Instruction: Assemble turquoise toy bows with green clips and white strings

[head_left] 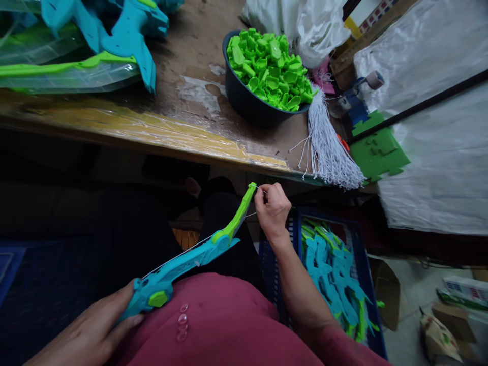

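Cluttered bench (160,127) ahead: bowl (244,101) of green clips (269,68), white string bundle (330,147), more bows (125,35) top left. Crate (362,254) at right knee holds finished ones.

Toy bow (190,259) sits over the lap, angled up-right. Left hand (91,330) wrapped round the teal grip end. Right hand (271,209) at the green tip (249,190), fingertips pinched on a thin white string (251,214).

Judgement: light, hollow plastic; limb looks flexy, so hold at the thick teal middle, not the tip. String is thin, slippery and needs a tight pinch.
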`<state>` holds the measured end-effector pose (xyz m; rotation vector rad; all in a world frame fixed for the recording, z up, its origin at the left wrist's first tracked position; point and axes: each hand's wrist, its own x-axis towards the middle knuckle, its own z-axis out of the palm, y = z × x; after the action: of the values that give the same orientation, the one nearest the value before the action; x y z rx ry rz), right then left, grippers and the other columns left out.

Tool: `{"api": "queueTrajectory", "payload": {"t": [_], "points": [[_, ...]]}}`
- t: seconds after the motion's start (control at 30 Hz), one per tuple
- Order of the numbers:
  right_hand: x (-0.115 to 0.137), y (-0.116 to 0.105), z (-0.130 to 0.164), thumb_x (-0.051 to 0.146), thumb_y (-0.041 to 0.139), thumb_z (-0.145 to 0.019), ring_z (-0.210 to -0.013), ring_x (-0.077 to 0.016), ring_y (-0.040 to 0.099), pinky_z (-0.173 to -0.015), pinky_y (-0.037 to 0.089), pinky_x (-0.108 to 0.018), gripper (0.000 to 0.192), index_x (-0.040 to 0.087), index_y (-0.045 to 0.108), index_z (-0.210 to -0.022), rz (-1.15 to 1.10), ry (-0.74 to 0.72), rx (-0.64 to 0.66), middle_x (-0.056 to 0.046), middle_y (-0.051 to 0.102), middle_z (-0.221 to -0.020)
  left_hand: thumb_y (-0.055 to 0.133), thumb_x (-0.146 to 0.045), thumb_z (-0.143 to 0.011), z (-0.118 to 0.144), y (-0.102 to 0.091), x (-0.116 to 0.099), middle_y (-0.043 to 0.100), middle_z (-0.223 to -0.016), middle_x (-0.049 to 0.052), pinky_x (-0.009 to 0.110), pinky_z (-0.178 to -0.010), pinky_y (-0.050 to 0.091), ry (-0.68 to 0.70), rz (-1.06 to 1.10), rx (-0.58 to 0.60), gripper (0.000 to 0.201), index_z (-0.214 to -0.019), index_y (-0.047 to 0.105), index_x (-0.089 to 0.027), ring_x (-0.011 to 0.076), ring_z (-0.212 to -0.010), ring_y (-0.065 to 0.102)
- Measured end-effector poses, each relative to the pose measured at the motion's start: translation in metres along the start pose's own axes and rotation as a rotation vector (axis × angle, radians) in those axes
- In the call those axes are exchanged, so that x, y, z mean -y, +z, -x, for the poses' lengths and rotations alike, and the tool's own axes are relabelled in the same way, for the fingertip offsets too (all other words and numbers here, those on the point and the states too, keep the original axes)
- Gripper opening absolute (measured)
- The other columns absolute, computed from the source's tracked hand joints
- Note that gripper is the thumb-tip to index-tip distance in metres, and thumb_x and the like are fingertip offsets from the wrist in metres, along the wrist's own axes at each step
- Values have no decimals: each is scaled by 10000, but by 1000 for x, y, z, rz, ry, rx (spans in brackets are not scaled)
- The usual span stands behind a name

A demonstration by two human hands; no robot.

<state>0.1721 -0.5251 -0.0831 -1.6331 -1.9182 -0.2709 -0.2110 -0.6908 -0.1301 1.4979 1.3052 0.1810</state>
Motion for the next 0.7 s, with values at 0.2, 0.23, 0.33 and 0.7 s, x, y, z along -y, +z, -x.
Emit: {"api": "queueTrajectory", "payload": {"t": [0.2,0.23,0.33,0.7], "points": [[3,-1,1,190,512,-992,-691,-152,532,-652,382,-291,184,196,623,-846,3,-14,32,-27,599,-784,699,-517,-849,-1,-2,-14,786,-1230,31,393,-1050,565,-9,98,-9,440,-1241,763,-330,364,-1155,720],[4,-1,1,189,514,-990,-695,-153,538,-651,381,-291,182,196,624,-846,3,-16,35,-28,602,-786,692,-514,-854,-2,-2,-16,789,-1220,33,394,-1038,573,-8,98,-9,435,-1242,764,-329,363,-1142,726],[5,-2,2,185,518,-987,-702,-153,551,-652,384,-290,178,196,626,-845,0,-23,49,-30,611,-795,651,-512,-890,-2,-1,-14,777,-1253,49,412,-1029,580,1,67,23,461,-1299,741,-319,364,-1141,729],[3,2,-1,203,508,-997,-684,-148,535,-653,385,-289,194,196,634,-850,-21,0,40,-29,609,-793,668,-515,-879,0,0,-10,768,-1267,66,396,-1041,568,20,36,-7,488,-1312,735,-302,371,-1153,720]]}}
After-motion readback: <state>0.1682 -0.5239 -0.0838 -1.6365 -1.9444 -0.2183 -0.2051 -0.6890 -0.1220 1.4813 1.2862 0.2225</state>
